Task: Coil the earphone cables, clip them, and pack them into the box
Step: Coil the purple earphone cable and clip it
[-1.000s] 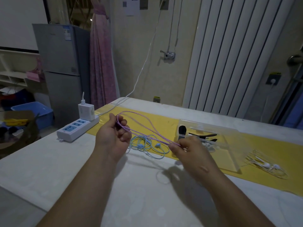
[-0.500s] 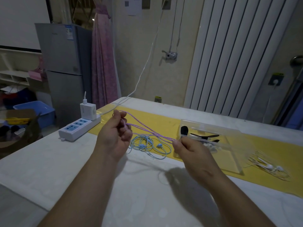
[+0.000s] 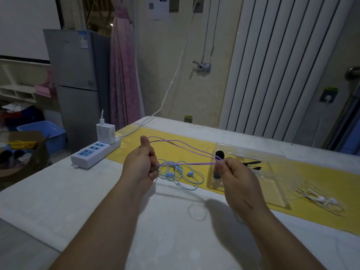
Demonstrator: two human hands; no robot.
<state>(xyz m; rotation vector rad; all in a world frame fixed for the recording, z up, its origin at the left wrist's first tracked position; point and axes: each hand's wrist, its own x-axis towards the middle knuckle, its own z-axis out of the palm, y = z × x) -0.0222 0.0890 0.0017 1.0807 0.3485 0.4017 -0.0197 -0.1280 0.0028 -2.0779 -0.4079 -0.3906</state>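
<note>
On the table [image 3: 78, 191], left to right: power strip [image 3: 95, 152], then, on the runner [image 3: 194, 151], loose earphones [image 3: 175, 173], box [image 3: 276, 184], and a second earphone tangle [image 3: 321, 199].

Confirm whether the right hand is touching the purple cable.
Touching. The head view shows the right hand pinching the purple cable strands between its fingertips.

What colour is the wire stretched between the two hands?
Light purple. The earphone cable between the left hand and right hand shows best in the head view.

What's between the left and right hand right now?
Head view: loops of the purple cable stretch from the left hand to the right hand. Under that span, the blue earphones lie on the table.
</note>
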